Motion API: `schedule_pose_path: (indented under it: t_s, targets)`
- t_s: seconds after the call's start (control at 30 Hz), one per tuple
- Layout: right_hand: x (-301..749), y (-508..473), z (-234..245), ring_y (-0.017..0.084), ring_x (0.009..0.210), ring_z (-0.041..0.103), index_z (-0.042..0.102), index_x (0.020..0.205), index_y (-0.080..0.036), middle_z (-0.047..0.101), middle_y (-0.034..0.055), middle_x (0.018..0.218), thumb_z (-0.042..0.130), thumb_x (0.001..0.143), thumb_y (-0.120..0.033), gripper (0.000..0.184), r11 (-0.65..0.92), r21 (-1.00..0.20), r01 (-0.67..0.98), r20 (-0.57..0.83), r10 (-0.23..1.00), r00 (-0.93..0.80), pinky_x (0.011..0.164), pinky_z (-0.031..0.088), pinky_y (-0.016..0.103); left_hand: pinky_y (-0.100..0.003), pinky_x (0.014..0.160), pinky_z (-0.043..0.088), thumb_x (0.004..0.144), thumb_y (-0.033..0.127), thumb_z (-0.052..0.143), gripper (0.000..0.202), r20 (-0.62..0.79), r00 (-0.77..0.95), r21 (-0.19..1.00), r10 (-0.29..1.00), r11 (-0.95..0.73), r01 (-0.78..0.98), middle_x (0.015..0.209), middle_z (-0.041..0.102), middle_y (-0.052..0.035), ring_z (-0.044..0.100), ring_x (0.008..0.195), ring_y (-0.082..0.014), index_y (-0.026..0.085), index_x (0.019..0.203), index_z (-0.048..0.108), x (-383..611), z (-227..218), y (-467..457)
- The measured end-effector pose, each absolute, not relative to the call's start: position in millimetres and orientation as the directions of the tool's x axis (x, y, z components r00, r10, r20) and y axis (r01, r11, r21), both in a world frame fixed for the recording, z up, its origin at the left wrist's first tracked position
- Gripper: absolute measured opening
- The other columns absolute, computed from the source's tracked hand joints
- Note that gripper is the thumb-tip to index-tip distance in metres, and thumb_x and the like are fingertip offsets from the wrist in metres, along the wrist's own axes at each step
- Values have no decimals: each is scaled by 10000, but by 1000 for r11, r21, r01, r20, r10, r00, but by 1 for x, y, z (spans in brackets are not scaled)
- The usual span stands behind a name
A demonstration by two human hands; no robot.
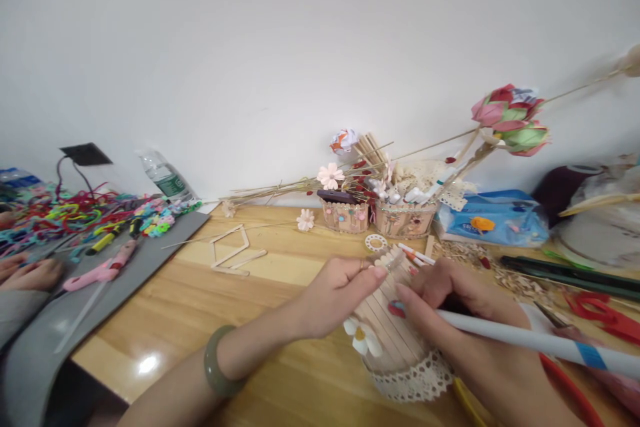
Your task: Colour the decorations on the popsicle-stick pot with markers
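Note:
A rounded craft-stick piece (395,320) is in front of me, with white lace along its lower edge and a white flower (363,335) with a yellow centre at its left. My left hand (340,290) grips its upper edge, thumb on the front face. In my right hand (450,307) is a long white marker (520,337) with a blue band, held in a writing grip. The marker's tip is at the sticks, beside a small red patch (397,309); whether it touches I cannot tell. Fingers of the right hand hide the piece's right side.
Two decorated stick baskets (405,221) stand by the wall with dried stems and paper flowers (507,113). A blue tissue pack (493,220), wood shavings and red scissors (605,313) lie right. Left are loose sticks (230,250), a pink glue gun (103,268) and another person's hand (33,273).

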State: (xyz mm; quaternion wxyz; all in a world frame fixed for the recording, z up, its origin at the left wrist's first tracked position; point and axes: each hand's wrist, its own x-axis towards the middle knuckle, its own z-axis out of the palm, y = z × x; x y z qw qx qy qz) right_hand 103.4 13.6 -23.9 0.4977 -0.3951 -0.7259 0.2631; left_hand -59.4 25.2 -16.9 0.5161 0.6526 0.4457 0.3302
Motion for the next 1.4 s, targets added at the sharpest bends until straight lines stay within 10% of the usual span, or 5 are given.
schedule_pose_path:
  t_s: [1.4]
  targets:
    - [101,12,-17,84,398,367,323,522,-216,392,-65,449,528,731,-158,299,589,-732,342,552,807,-209,372,313,197,-204,463,270,818,433,397,376,-32,393,970,919,-66,234,552,330,39,309,514,-78,161,558,374,-58,-15,27]
